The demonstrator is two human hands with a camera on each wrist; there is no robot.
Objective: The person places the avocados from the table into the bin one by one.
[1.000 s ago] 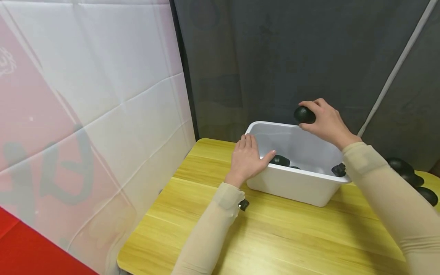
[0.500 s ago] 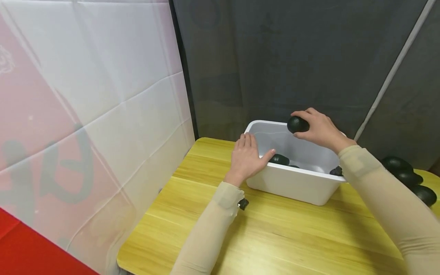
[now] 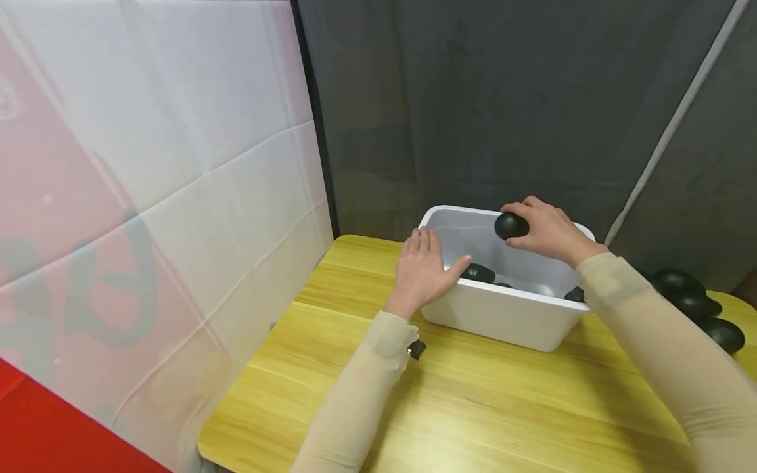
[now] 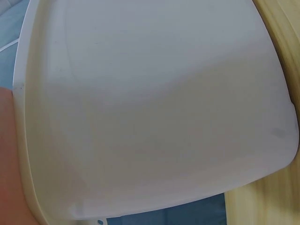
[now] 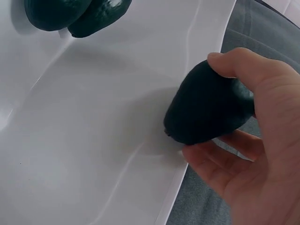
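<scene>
A white plastic bin stands on the yellow wooden table. My right hand grips a dark green avocado above the bin's far side; the right wrist view shows the avocado pinched between thumb and fingers over the bin's white inside. My left hand rests flat against the bin's left wall, thumb on the rim. Two avocados lie on the bin's floor, also seen as avocados in the right wrist view. The left wrist view shows only the bin's outer wall.
Several more dark avocados lie on the table to the right of the bin. A white and pink banner stands at the left, a dark curtain behind. The table's near part is bare wood.
My right hand has come down and slightly left with the avocado, from above the bin's far rim to just inside it. The left hand has stayed on the bin.
</scene>
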